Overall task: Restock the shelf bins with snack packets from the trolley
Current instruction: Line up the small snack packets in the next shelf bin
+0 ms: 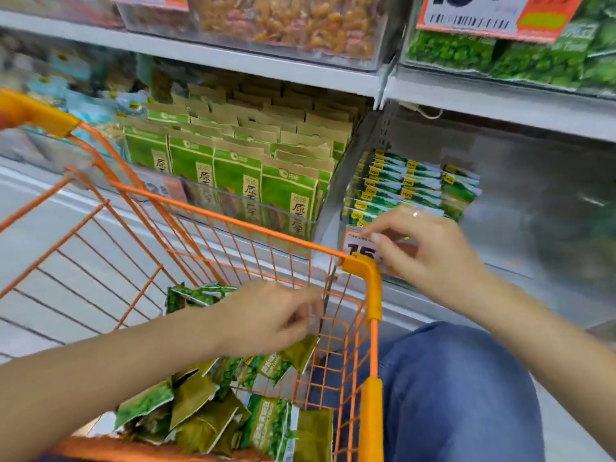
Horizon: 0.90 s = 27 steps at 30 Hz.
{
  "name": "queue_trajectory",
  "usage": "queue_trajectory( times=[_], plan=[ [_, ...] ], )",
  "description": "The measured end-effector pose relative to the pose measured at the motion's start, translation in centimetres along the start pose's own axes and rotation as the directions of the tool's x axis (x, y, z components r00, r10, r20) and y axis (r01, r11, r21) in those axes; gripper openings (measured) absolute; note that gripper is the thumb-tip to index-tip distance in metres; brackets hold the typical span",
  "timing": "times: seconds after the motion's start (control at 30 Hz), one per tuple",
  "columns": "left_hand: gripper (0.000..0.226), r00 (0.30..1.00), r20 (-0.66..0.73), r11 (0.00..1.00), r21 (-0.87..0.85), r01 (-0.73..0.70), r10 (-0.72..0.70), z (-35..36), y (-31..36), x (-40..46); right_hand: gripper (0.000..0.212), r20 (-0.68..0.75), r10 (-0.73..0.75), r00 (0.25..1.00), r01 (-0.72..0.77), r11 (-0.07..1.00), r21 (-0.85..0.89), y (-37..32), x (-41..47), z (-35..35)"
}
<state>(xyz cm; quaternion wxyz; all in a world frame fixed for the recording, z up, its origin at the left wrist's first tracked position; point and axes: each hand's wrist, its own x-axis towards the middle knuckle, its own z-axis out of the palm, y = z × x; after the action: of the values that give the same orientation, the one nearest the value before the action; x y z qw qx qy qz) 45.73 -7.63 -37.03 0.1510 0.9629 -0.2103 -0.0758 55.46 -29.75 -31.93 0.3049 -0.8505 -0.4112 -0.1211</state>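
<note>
On the far left is the orange wire trolley [206, 208], made of thin metal bars with smooth plastic corners. Inside it, low down, lies a loose heap of snack packets [213, 408]. They are small, flat and green, with shiny crinkly skins. They look very light and soft, so they should bend and slide over each other easily. A good place to take one is by a flat edge or corner, with a gentle pinch, because a hard squeeze could crush the snacks inside.

The left hand [270, 318] is down in the trolley just over the heap. Its fingers are curled, but it is blurry, so it cannot be told if it holds a packet.

Behind, a clear bin holds stiff brown and green paper bags [233, 175] standing in rows.

Further right, the right hand [423, 248] hovers with loose fingers and holds nothing, in front of the clear shelf bin [520, 201]. That bin is partly filled with neat rows of matching green packets [406, 185].
</note>
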Motion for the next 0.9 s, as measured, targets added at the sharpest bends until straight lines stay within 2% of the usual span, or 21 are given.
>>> queue_trajectory(
  times=[0.03, 0.07, 0.1, 0.17, 0.27, 0.37, 0.43, 0.57, 0.67, 0.73, 0.77, 0.83, 0.9],
  plan=[
    [0.033, 0.975, 0.216, 0.999, 0.037, 0.038, -0.045, 1.0, -0.5, -0.1, 0.02, 0.038, -0.069, 0.997, 0.067, 0.996, 0.062, -1.5, -0.9, 1.3],
    [0.037, 0.909, 0.41, 0.997, 0.059, 0.058, -0.077, 2.0, -0.7, -0.2, 0.02, 0.08, -0.111, 0.991, 0.102, 0.988, 0.118, -2.6, -1.7, 2.5],
    [0.041, 0.834, 0.545, 0.996, 0.054, 0.071, -0.089, 2.9, -0.6, -0.3, 0.019, 0.124, -0.131, 0.984, 0.11, 0.981, 0.162, -3.3, -2.2, 3.7],
    [0.048, 0.742, 0.664, 0.993, 0.006, 0.115, -0.09, 4.7, 0.0, -0.5, 0.019, 0.199, -0.137, 0.97, 0.105, 0.981, 0.166, -4.0, -3.1, 5.4],
    [0.064, 0.7, 0.71, 0.988, -0.037, 0.151, -0.081, 6.8, 0.7, -1.0, 0.022, 0.261, -0.115, 0.958, 0.098, 0.992, 0.077, -4.2, -3.4, 6.1],
    [0.074, 0.671, 0.741, 0.985, -0.081, 0.152, -0.042, 8.1, 0.7, -1.3, 0.026, 0.295, -0.11, 0.949, 0.094, 0.993, 0.068, -4.5, -3.4, 5.8],
    [0.072, 0.677, 0.735, 0.982, -0.097, 0.161, -0.039, 8.5, 1.0, -1.4, 0.026, 0.292, -0.106, 0.951, 0.088, 0.994, 0.072, -4.6, -3.5, 5.7],
    [0.053, 0.731, 0.682, 0.973, -0.147, 0.176, -0.029, 8.5, 1.4, -1.4, 0.028, 0.276, -0.087, 0.957, 0.066, 0.994, 0.084, -4.8, -3.6, 5.7],
    [0.036, 0.735, 0.678, 0.957, -0.226, 0.183, 0.02, 7.8, 1.6, -1.6, 0.028, 0.266, -0.072, 0.961, 0.053, 0.996, 0.078, -4.8, -3.8, 5.8],
    [0.031, 0.758, 0.651, 0.972, -0.199, 0.123, 0.038, 6.1, 1.7, -1.2, 0.024, 0.262, -0.055, 0.963, 0.005, 0.982, 0.189, -4.8, -3.8, 5.3],
    [0.03, 0.786, 0.618, 0.986, -0.149, 0.07, 0.037, 4.6, 1.6, -0.9, 0.02, 0.273, -0.013, 0.962, -0.077, 0.946, 0.314, -4.8, -3.7, 4.8],
    [0.027, 0.859, 0.51, 0.996, -0.091, 0.006, 0.041, 0.8, 1.2, -0.5, 0.014, 0.311, 0.103, 0.945, -0.275, 0.769, 0.577, -4.5, -3.2, 3.5],
    [0.021, 0.935, 0.353, 0.975, -0.22, 0.043, 0.038, -3.0, 0.5, -0.8, 0.013, 0.305, 0.211, 0.929, -0.369, 0.61, 0.702, -4.1, -2.8, 2.4]
  ],
)
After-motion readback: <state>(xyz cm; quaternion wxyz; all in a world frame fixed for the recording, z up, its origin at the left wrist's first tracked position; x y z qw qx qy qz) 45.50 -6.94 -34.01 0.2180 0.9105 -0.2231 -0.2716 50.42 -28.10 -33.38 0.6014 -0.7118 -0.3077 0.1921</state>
